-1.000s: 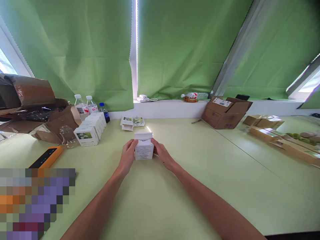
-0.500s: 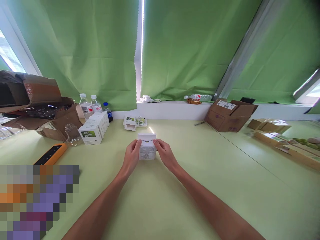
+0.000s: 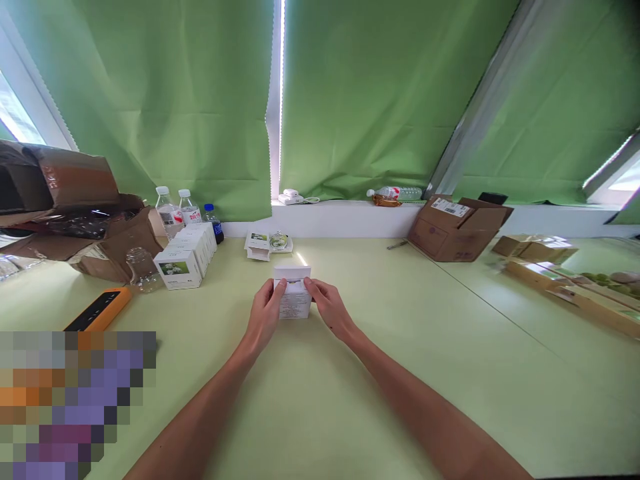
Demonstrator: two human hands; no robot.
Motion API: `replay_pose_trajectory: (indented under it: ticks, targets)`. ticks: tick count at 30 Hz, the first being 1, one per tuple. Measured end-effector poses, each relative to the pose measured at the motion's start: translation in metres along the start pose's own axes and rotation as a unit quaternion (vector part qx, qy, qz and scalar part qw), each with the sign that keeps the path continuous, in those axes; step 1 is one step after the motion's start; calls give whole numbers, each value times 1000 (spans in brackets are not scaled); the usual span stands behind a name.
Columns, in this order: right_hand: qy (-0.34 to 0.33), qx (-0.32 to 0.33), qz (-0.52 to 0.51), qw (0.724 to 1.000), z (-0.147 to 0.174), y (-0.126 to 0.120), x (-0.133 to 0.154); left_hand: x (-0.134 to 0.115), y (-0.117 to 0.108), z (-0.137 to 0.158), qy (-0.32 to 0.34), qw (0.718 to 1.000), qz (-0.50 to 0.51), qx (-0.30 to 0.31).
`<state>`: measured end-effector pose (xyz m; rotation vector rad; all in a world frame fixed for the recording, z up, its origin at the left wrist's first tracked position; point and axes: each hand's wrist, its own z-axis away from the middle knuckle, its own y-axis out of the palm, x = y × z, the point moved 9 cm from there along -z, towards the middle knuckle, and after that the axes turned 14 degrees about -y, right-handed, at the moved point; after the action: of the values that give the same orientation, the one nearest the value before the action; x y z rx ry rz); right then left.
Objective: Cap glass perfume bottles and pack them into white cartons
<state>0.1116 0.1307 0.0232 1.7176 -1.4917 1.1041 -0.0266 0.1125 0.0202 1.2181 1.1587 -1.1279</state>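
A small white carton (image 3: 295, 304) with printed text stands upright in the middle of the table, its top flap raised at the back. My left hand (image 3: 264, 307) grips its left side, the thumb on the front face near the top edge. On the opposite side my right hand (image 3: 330, 307) holds the carton, thumb at the upper right corner. The other fingers of both hands are mostly hidden behind the box. Farther back sit an open white carton (image 3: 259, 252) with a green picture and a clear-wrapped item (image 3: 280, 241) on a white tray.
To the left stands a row of white cartons (image 3: 180, 270), with a clear plastic jar (image 3: 143, 270), several bottles (image 3: 190, 208) and a torn cardboard box (image 3: 117, 250) around it. An orange power strip (image 3: 107, 310) lies nearer. A brown cardboard box (image 3: 445, 230) stands back right.
My left thumb has slid inward and to the right over the carton's front upper edge. The right hand keeps its hold, and the view has shifted slightly.
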Motion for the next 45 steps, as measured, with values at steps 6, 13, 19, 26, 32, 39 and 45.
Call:
replay_pose_trajectory:
  ticks: [6, 13, 19, 26, 32, 39, 45]
  targets:
    - [24, 4, 2, 1000, 2, 3, -4, 2, 2, -1, -7, 1000, 10, 13]
    - [28, 4, 21, 999, 2, 3, -4, 2, 1, -2, -4, 1000, -4, 4]
    - [31, -5, 23, 999, 0, 3, -7, 3, 0, -4, 2, 1000, 0, -1]
    - [14, -15, 8, 1000, 1, 3, 1, -2, -1, -2, 22, 999, -38, -12]
    - [-28, -20, 53, 998, 2, 2, 12, -15, -1, 4, 71, 996, -51, -24]
    - [-65, -2, 140, 988, 5, 1, 17, -19, 3, 10, 95, 991, -88, -27]
    - [-98, 12, 179, 979, 7, 1, 27, -22, -3, 11, 110, 982, -140, -61]
